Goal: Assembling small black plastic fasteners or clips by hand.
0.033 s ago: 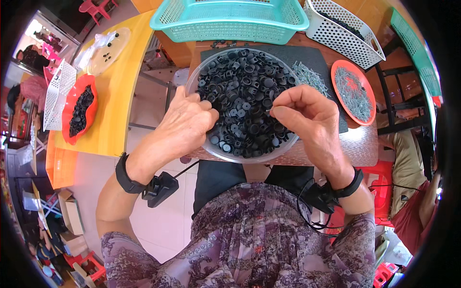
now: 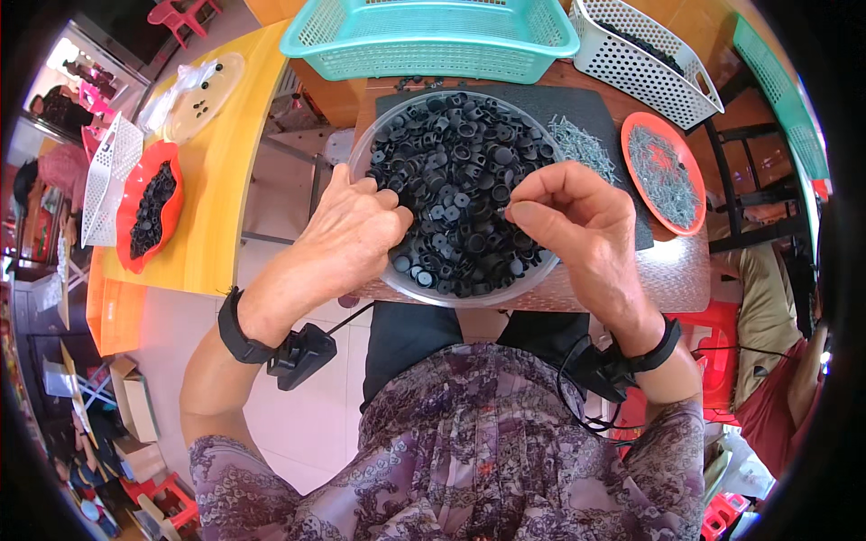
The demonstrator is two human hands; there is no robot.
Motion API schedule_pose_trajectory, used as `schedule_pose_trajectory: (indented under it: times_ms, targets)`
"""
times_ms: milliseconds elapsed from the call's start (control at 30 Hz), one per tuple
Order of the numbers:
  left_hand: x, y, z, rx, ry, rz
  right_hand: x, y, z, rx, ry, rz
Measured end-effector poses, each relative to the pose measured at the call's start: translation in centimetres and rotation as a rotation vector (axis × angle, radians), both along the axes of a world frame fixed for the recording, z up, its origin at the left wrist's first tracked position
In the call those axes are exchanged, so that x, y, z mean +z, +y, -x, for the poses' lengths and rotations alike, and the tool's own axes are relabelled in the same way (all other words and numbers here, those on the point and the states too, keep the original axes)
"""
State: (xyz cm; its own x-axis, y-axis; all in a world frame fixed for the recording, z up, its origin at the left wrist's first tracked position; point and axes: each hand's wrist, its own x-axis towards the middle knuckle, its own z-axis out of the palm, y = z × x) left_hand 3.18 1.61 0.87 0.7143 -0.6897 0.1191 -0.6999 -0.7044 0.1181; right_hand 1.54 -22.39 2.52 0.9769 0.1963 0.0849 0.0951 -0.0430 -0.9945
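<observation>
A large clear round bowl full of small black plastic parts is in front of me. At its left rim my left hand is closed with the fingers curled under; whatever it holds is hidden. Over the bowl's right side my right hand pinches thumb and forefinger around a small metal screw, of which only a short tip shows. Loose silvery screws are heaped on a dark mat to the right. More lie on an orange-red plate beyond them.
A turquoise basket and a white perforated basket with black parts stand behind the bowl. On the left, a yellow table carries a red wavy-edged dish of black parts. A person in a dark red top is at the right.
</observation>
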Motion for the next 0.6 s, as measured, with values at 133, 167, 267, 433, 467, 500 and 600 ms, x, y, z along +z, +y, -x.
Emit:
schedule_pose_trajectory:
  times_ms: [133,167,267,433,467,500,600]
  targets:
    - [-0.3,-0.6,-0.2,0.021,-0.013,-0.098,-0.3,0.1,0.2,0.003,0.012,0.004]
    - [-0.6,-0.6,-0.2,0.023,-0.007,-0.061,-0.4,0.2,0.3,0.005,0.031,-0.019]
    - [-0.5,-0.5,0.1,0.051,0.048,0.042,-0.8,0.0,0.4,0.007,0.050,-0.053]
    - [-0.9,0.2,0.9,0.099,0.099,0.158,-1.5,-0.1,0.6,0.013,0.058,-0.068]
    - [-0.9,0.1,1.0,0.098,0.083,0.153,-1.6,0.0,0.6,0.007,0.062,-0.061]
    - [-0.8,0.1,1.1,0.098,0.067,0.149,-1.6,0.0,0.6,0.002,0.066,-0.055]
    - [-0.2,0.0,1.3,0.088,0.064,0.221,-1.3,-0.1,0.8,-0.004,0.056,-0.049]
